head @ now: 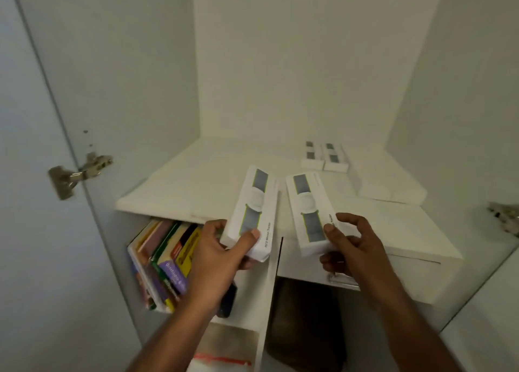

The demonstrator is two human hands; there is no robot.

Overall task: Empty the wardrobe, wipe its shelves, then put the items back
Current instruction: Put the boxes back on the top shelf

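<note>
Head view shows the left hand (224, 252) and right hand (349, 244) each pinching the near end of a long white cardboard box (254, 213) (310, 213) above the white wardrobe shelf (182, 186); both look light, stiff, smooth-faced, so mid-length grips seem steadier.

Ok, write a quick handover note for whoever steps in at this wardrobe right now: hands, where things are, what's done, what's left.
Left hand holds one long white box by its near end; right hand holds a second box the same way, both above the shelf's front edge.
On the shelf: two small boxes at the back right and a larger white box in front of them.
Books stand in the compartment below left.
Whether the boxes are going in or coming out, and whether the shelf is wiped, cannot be told.
Left: either way, the two held boxes must end up back on the shelf.
</note>
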